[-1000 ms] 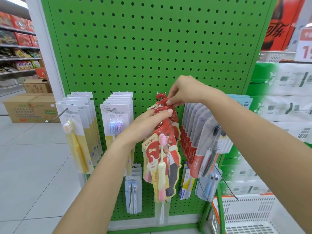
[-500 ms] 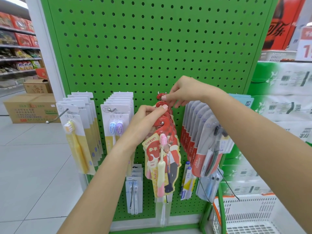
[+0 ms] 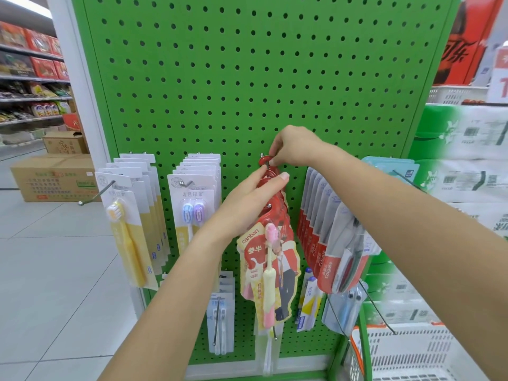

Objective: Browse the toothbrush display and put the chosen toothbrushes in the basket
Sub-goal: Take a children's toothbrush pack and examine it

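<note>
A green pegboard (image 3: 247,78) carries rows of packaged toothbrushes on hooks. In the middle hangs a stack of red canban toothbrush packs (image 3: 270,259), the front one with a pink and yellow brush. My left hand (image 3: 253,202) grips the tops of the front red packs. My right hand (image 3: 291,149) pinches the red top of the rearmost pack, close to the board. The white basket (image 3: 412,353) sits at the bottom right.
Yellow toothbrush packs (image 3: 129,229) and blue-purple twin packs (image 3: 192,215) hang at left, Colgate packs (image 3: 330,243) at right. Smaller packs (image 3: 221,312) hang lower down. Cardboard boxes (image 3: 55,177) stand on the tiled floor at left, tissue packs (image 3: 467,160) at right.
My left hand has moved up to the tops of the red packs, close under my right hand. My right hand now pinches the rear pack's top near the board.
</note>
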Demonstrator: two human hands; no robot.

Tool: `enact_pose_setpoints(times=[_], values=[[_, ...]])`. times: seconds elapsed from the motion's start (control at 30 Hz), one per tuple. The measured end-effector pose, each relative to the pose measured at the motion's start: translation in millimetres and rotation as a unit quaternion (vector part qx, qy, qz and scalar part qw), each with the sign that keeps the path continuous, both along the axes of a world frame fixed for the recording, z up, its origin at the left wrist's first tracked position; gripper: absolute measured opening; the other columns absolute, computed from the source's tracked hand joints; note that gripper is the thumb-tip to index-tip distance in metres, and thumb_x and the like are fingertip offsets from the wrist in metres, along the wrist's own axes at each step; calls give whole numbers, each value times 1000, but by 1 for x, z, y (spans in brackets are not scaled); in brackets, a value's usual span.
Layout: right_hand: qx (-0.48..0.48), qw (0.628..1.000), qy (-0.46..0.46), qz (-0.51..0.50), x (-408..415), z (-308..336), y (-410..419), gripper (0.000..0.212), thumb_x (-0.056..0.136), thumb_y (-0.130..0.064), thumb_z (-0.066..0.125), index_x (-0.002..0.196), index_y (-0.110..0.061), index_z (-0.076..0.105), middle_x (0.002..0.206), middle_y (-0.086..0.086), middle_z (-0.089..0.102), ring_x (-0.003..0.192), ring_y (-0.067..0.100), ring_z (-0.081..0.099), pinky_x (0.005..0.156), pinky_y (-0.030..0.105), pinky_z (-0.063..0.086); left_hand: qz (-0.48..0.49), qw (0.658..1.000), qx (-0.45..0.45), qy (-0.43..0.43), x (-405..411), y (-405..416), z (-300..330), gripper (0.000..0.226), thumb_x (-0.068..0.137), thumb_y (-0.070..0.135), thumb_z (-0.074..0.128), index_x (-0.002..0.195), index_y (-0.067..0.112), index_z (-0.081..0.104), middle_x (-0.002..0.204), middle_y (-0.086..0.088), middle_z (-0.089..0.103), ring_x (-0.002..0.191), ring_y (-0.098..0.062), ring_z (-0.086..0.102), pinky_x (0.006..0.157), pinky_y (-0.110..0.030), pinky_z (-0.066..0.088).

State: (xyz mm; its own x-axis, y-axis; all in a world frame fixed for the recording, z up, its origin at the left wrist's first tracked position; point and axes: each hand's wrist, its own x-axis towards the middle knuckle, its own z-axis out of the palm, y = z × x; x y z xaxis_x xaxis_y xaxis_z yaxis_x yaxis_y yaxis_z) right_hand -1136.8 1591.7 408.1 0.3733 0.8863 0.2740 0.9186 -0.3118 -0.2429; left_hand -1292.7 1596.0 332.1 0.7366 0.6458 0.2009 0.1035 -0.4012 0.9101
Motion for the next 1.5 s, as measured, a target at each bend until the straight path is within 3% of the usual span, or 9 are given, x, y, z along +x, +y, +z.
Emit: enact_pose_setpoints(times=[0.17,0.33,0.63,0.77,1.07,1.2,1.3,1.37,1.5], values=[[1,1000,7,-1,-1,-2,2,7,87,-23,70,88,-18,65,78,-5,60,73,12,56,71,29,45,13,1000,21,0,2,3,-3,65,91,60,50,149,38,30,133,9,57,114,-12,59,105,-39,43],[-9,1000,13,2,-3,-4,2,6,89,-19,67,94,-15,65,73,-5,59,68,11,58,64,26,49,17,1000,26,-2,3,1,-1,63,93,54,51,150,36,29,126,10,60,109,-10,61,101,-35,45],[-23,999,-9,-29,0,10,-21,14,86,-18,65,92,-7,72,71,3,69,63,15,63,66,29,57,24,999,29,22,2,1,-1,73,91,60,51,153,33,22,148,7,44,127,-16,51,109,-39,38],[-8,997,-36,-65,-3,15,-34,12,84,-18,62,79,-6,63,64,3,59,55,16,55,53,22,44,24,999,30,28,3,-1,1,85,82,69,51,153,32,22,148,3,45,124,-20,54,109,-45,40],[63,990,-82,-93,-28,30,-82,30,80,-12,59,57,-10,40,53,3,37,48,17,33,47,21,29,88,989,109,-57,-8,-24,12,52,102,45,39,149,23,35,153,5,38,140,-11,33,114,-33,27],[111,983,-116,-85,-45,36,-115,14,77,-15,62,82,-3,68,72,10,65,65,25,57,58,27,47,108,973,168,-117,-19,-49,21,43,103,40,40,142,25,45,148,8,44,142,-10,30,117,-40,27],[136,982,-114,-63,-59,39,-147,16,80,-19,62,91,-14,73,85,6,70,81,26,64,67,29,48,85,971,162,-152,-27,-69,20,37,102,38,45,137,28,51,134,17,52,129,0,42,107,-28,34],[148,986,-72,-33,-70,36,-169,17,84,-20,58,93,-22,73,83,0,69,79,22,63,68,28,47,70,974,140,-162,-33,-83,13,38,99,40,47,136,30,51,132,20,53,122,6,46,102,-25,37],[144,988,32,41,-80,12,-200,19,94,-18,51,96,-28,67,84,6,69,67,22,60,62,31,50,42,985,44,-159,-44,-109,-10,39,101,32,50,139,24,49,139,10,53,126,-3,49,108,-30,40]])
